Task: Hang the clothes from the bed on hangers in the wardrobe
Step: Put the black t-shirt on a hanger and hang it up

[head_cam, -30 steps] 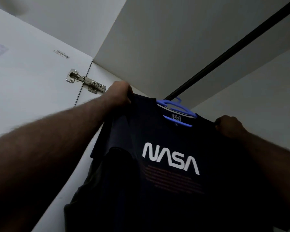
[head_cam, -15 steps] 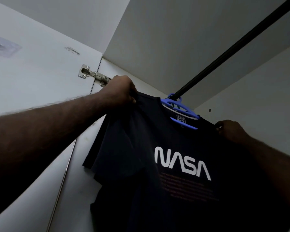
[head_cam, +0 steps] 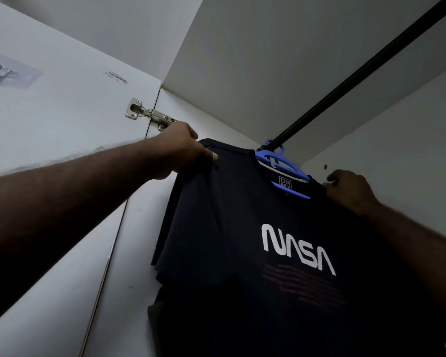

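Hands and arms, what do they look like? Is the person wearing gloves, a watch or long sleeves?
No gloves, watch or rings that I can see. The left hand and the right hand are bare. The left forearm and the right forearm are bare too, with fine hairs along their edges and no sleeve in sight. Nearer the camera the arms are in deep shadow.

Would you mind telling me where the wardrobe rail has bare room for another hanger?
The rail runs bare from the blue hanger toward the upper right of the view. It is crowded around that hanger, where the left hand and the right hand grip the NASA T-shirt by its shoulders.
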`<state>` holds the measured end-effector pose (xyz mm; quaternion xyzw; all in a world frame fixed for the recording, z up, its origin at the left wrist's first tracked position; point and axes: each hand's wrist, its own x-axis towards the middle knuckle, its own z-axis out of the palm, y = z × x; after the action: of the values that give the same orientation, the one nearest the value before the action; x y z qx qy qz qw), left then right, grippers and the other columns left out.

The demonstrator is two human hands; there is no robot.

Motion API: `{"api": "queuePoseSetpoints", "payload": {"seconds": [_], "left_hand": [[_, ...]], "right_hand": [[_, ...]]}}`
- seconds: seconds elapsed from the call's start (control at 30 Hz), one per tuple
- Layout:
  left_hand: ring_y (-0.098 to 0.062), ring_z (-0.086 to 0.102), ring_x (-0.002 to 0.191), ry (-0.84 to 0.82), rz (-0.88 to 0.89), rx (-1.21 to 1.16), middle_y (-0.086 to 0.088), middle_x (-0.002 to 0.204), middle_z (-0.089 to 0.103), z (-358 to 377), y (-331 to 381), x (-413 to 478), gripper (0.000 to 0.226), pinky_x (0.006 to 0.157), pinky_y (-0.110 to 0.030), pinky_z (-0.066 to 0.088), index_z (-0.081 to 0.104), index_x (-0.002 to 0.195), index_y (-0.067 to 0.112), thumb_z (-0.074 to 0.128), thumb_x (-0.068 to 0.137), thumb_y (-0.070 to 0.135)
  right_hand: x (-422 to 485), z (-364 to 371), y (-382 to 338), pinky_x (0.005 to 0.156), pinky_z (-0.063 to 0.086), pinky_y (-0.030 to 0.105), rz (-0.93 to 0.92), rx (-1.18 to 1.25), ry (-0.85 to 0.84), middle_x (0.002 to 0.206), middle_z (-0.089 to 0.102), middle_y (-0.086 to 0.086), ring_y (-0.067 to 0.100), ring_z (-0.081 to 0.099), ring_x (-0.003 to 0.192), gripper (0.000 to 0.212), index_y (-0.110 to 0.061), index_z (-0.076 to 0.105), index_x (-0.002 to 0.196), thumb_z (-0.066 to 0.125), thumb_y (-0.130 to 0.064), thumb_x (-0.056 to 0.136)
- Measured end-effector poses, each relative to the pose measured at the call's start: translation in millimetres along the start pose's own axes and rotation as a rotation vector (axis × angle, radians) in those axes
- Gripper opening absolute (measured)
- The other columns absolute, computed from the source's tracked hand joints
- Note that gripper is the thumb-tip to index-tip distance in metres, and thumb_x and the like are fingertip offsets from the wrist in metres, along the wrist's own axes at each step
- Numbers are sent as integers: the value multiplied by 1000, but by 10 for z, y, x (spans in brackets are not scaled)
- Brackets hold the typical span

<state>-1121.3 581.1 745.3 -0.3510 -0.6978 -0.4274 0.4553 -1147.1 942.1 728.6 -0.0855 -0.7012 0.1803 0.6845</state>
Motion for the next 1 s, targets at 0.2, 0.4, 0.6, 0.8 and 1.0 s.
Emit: {"api": "queuePoseSetpoints", "payload": {"seconds": [0.2, 0.4, 0.6, 0.8, 1.0], "left_hand": [[-25, 72, 87, -213, -179, -88, -12, 95, 75, -154, -29, -246, 28, 69, -34, 59, 70, 103, 2, 77, 81, 18], [-25, 68, 86, -197, -260, -188, -15, 96, 72, -344, 12, -410, 11, 77, -35, 55, 70, 92, 4, 70, 83, 11], [-24, 72, 80, -203, -319, -69, -12, 92, 75, -720, 152, -634, 21, 67, -33, 57, 70, 93, 4, 77, 80, 19], [-20, 59, 44, -101, -344, 127, -9, 61, 65, -1061, 398, -838, 21, 44, -23, 47, 66, 77, 5, 80, 78, 21], [-11, 59, 42, -33, -219, -18, -7, 58, 62, -970, 663, -1009, 9, 40, -17, 44, 65, 79, 1, 74, 80, 2]], "right_hand": [[-371, -189, -765, 71, 41, 30, -386, 85, 26, 89, 68, 4, 21, 60, 81, 10, -15, 67, 95, 59, -21, 93], [-709, -303, -1455, 73, 45, 23, -623, 222, -118, 91, 67, -7, 9, 62, 85, 12, -22, 66, 101, 61, -29, 93], [-986, -318, -1789, 84, 53, 33, -695, 281, -178, 99, 67, -7, 10, 61, 90, 18, -23, 65, 108, 61, -31, 92], [-1186, -338, -1884, 87, 49, 32, -760, 186, -256, 114, 56, -6, 15, 56, 102, 38, -31, 53, 129, 60, -35, 93], [-1273, -424, -1966, 81, 42, 26, -682, 290, -441, 107, 52, -8, 16, 57, 100, 29, -27, 58, 127, 50, -34, 100]]}}
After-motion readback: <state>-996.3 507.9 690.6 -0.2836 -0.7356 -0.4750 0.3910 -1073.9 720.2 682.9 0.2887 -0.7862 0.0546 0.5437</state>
